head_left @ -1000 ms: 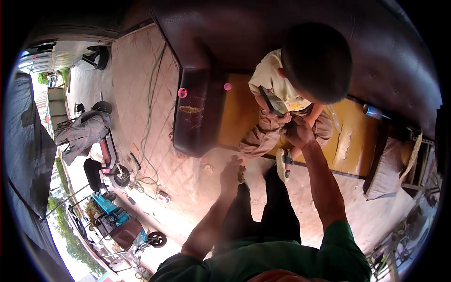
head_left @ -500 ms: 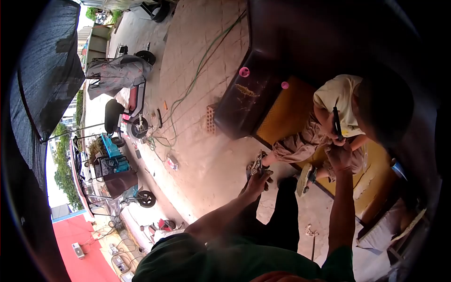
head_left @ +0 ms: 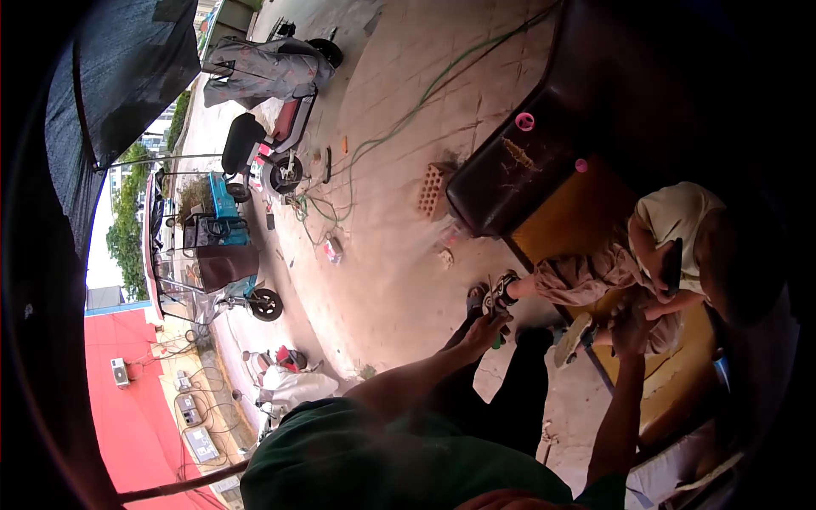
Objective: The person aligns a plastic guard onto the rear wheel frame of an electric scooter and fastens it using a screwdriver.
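My left hand is closed around a small thing with a green part; its kind I cannot make out. It appears just in front of a strapped sandal on the foot of a seated person. My right hand has its fingers curled in front of that person's leg, beside the other sandal. What it holds, if anything, is too dark to tell. The seated person holds a black phone-like object and wears loose brownish trousers.
The person sits on a brown and yellow sofa with torn upholstery. Pink rings lie on its arm. A perforated brick stands beside it. A green hose crosses the floor. Scooters and a blue three-wheeler are parked outside.
The view has shifted, so most things sit lower and farther right. My right hand now appears lower, apart from the seated person's phone-like object. My left hand stays near the sandal.
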`<act>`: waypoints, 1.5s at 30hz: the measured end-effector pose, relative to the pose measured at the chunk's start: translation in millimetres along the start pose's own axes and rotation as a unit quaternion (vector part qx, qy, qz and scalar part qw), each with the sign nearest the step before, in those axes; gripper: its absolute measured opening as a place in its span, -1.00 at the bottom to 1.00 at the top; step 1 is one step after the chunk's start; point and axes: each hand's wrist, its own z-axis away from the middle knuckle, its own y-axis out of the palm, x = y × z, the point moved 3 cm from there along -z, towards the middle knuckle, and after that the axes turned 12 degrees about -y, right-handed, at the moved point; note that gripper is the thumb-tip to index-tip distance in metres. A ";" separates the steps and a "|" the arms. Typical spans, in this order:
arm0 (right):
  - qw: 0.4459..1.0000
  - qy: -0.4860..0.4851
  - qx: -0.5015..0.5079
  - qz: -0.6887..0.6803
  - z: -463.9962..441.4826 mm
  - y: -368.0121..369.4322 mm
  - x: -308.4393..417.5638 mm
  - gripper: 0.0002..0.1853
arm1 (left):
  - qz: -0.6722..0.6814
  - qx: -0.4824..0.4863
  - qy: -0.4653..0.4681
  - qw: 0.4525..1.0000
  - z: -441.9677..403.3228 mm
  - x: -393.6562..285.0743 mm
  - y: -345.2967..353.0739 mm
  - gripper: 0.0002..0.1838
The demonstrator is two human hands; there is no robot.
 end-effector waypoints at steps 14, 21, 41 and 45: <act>0.899 0.365 0.193 -0.142 182.8 186.8 8.7 -0.55 | -0.247 0.159 0.144 0.945 -8.3 103.2 -18.0 -0.23; 0.940 0.223 0.254 -0.049 219.6 268.9 -9.6 -0.72 | -0.008 0.244 -0.021 0.969 40.2 106.7 -38.8 -0.48; 0.689 0.090 0.533 0.484 195.5 250.8 33.7 -0.46 | 0.068 -0.124 -0.244 0.960 219.5 326.9 -285.0 -0.56; 0.626 0.071 0.572 0.525 197.1 297.9 42.8 -0.41 | 0.033 -0.188 -0.253 0.949 226.7 390.2 -293.4 -0.54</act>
